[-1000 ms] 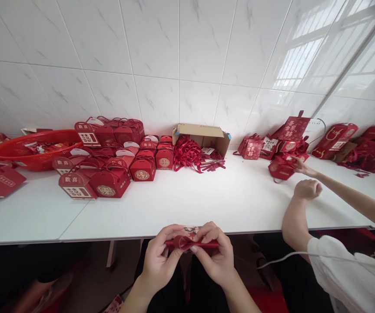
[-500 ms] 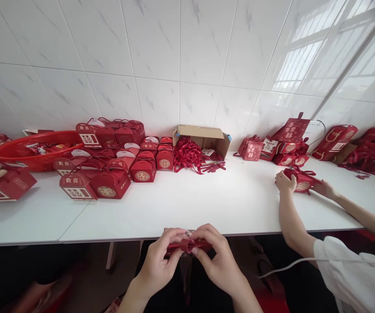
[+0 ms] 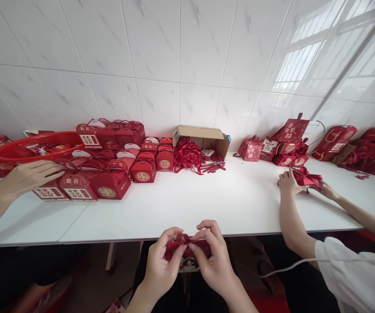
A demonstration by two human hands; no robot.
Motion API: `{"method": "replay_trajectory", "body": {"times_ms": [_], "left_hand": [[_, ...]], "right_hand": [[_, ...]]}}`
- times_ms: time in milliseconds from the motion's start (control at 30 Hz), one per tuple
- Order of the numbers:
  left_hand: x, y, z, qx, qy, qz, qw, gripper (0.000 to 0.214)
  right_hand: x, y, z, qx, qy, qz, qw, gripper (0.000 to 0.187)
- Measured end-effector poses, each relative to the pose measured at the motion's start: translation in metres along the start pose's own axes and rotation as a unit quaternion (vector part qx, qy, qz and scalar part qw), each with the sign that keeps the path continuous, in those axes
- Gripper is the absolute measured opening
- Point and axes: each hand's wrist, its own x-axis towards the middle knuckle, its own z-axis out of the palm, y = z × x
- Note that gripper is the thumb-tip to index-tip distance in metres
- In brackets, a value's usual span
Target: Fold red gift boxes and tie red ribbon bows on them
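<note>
My left hand and my right hand are held together just below the near edge of the white table. Both pinch a red ribbon bow on top of a small red gift box between them. The fingers of each hand are closed on the ribbon's loops. The lower part of the box is hidden behind my fingers.
Several finished red gift boxes stand at the back left beside a red basket. An open cardboard box spills red ribbons. A person's hand on the left touches a box; another person's hands on the right work a red box.
My hands tilted the small box so its printed face shows, and lifted the bow's loops. The left person's hand slid a box in toward the group. The right person keeps handling a box.
</note>
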Motion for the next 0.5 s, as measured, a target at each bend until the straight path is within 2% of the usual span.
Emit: {"method": "replay_trajectory", "body": {"times_ms": [133, 300, 400, 500], "left_hand": [[-0.002, 0.002, 0.005, -0.025, 0.018, -0.021, 0.999, 0.019], [-0.001, 0.004, 0.002, -0.030, 0.017, -0.029, 0.999, 0.018], [-0.002, 0.003, -0.001, -0.027, 0.012, -0.029, 0.999, 0.019], [-0.004, 0.000, -0.003, -0.032, 0.004, -0.035, 0.999, 0.020]], "right_hand": [[-0.002, 0.003, 0.006, 0.004, 0.005, 0.008, 1.000, 0.017], [0.000, 0.000, 0.008, 0.012, 0.050, -0.004, 0.999, 0.013], [0.004, -0.002, 0.002, 0.044, 0.013, 0.008, 0.999, 0.009], [0.006, 0.000, -0.004, 0.108, -0.030, 0.057, 0.992, 0.008]]}}
